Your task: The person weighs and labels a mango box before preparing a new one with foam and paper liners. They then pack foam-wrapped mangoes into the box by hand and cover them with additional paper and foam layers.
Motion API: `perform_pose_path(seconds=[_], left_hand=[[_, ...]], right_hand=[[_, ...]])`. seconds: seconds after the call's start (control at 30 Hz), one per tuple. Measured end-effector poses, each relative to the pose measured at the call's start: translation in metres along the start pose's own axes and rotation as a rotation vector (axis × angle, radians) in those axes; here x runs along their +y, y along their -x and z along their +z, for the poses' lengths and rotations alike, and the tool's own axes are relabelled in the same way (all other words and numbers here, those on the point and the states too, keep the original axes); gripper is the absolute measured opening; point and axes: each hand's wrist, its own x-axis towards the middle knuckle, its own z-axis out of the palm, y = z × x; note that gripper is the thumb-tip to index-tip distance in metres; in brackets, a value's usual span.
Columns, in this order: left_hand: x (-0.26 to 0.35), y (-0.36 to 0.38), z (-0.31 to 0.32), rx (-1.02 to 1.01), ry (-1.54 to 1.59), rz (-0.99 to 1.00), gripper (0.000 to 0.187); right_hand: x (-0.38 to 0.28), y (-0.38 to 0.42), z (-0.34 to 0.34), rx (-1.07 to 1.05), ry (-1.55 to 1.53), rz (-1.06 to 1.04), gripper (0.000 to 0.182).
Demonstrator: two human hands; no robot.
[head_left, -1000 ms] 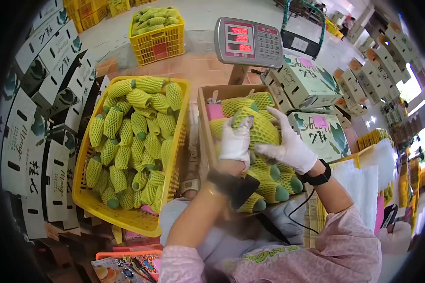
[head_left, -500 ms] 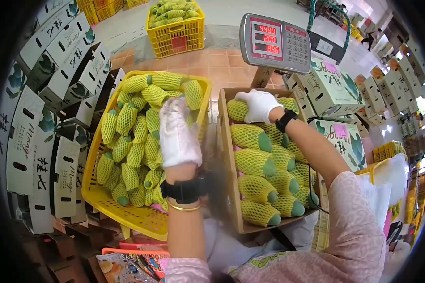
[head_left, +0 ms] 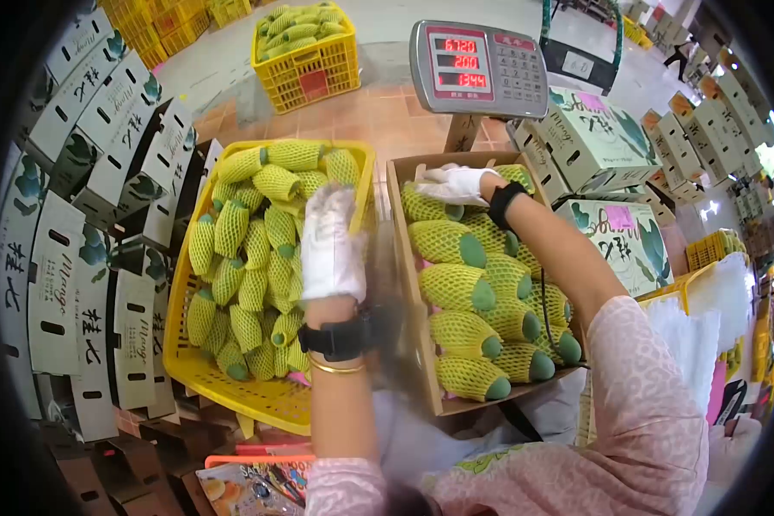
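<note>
Mangoes [head_left: 254, 290] in yellow foam nets, with green tips showing, fill a yellow plastic crate [head_left: 232, 400] on the left. Over its right side lies my white-gloved left hand [head_left: 332, 245], fingers stretched towards the upper mangoes; I see nothing clearly held in it. A cardboard box [head_left: 414, 318] to the right holds rows of the same netted mangoes [head_left: 457, 287]. My gloved right hand [head_left: 457, 184] rests palm down, fingers extended, on mangoes at the box's far end. The undersides of both hands are hidden.
Beyond the box stands a scale display [head_left: 478, 69] with red digits. Printed mango cartons [head_left: 606, 142] are stacked at right, more cartons [head_left: 56, 284] at left. Another yellow crate of mangoes [head_left: 308, 73] sits on the floor ahead. A dark cable [head_left: 552, 318] crosses the box.
My right hand has gone from curled around a mango to lying flatter on the box's far mangoes. My left hand remains over the crate. The scale's red readings have risen.
</note>
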Motion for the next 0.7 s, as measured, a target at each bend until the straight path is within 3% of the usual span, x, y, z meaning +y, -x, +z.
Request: perform_pose_path(seconds=[0.07, 0.13, 0.2, 0.23, 0.3, 0.43, 0.53, 0.6, 0.7], left_hand=[[-0.001, 0.001, 0.0, 0.015, 0.011, -0.005, 0.038], [-0.003, 0.001, -0.008, -0.018, -0.003, 0.085, 0.036], [-0.002, -0.004, -0.013, -0.002, 0.003, 0.096, 0.029], [-0.009, -0.015, -0.027, -0.053, -0.196, 0.262, 0.028], [0.001, -0.01, -0.019, -0.05, 0.007, 0.139, 0.026], [0.014, -0.003, -0.012, 0.054, 0.014, 0.079, 0.025], [0.028, 0.013, -0.016, -0.004, 0.01, 0.218, 0.028], [0.028, 0.009, -0.038, -0.108, -0.201, 0.405, 0.034], [0.044, 0.046, -0.043, -0.091, -0.146, 0.4, 0.028]], right_hand=[[0.042, 0.007, 0.001, 0.281, -0.243, -0.029, 0.051], [0.059, 0.053, -0.005, 0.586, -0.476, 0.171, 0.039], [0.077, 0.106, -0.008, 0.743, -0.478, 0.252, 0.039], [0.088, 0.131, -0.002, 0.783, -0.498, 0.29, 0.038], [0.104, 0.179, 0.024, 0.833, -0.543, 0.352, 0.036], [0.106, 0.28, 0.114, 0.762, -0.541, 0.544, 0.03], [0.08, 0.331, 0.182, 0.736, -0.722, 0.712, 0.026], [0.08, 0.356, 0.228, 0.738, -0.763, 0.735, 0.026], [0.085, 0.369, 0.267, 0.809, -0.864, 0.767, 0.018]])
